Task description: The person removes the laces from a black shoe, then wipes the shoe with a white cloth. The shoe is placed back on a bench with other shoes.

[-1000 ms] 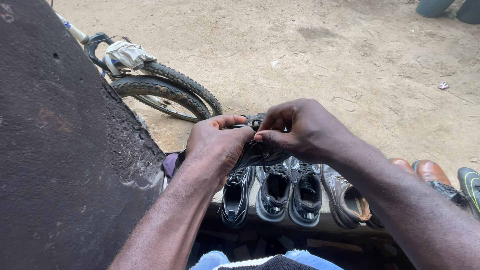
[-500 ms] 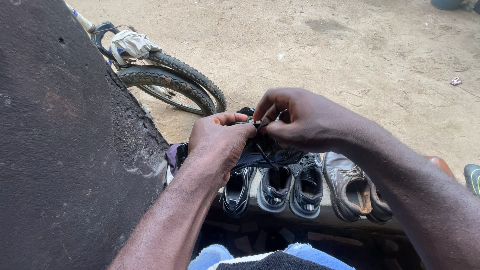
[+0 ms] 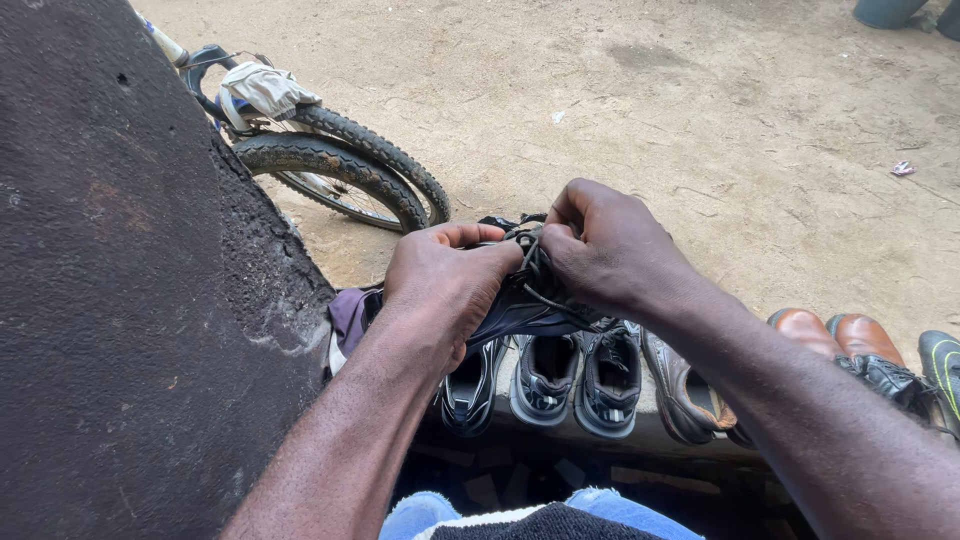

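Observation:
A dark shoe with black laces is held up in front of me, above a row of shoes. My left hand grips its left side, fingers curled over the upper. My right hand pinches the laces at the top of the shoe, thumb and fingers pressed together. Loose lace loops hang between both hands. Most of the shoe is hidden behind my hands.
Below my hands stand black sneakers, a brown shoe, tan leather shoes and a green-trimmed shoe on a ledge. A bicycle wheel leans at the upper left beside a dark rough wall. Sandy ground lies beyond.
Both hands stay on the shoe and laces; my right fingers have shifted a little on the laces, and the view has tilted slightly.

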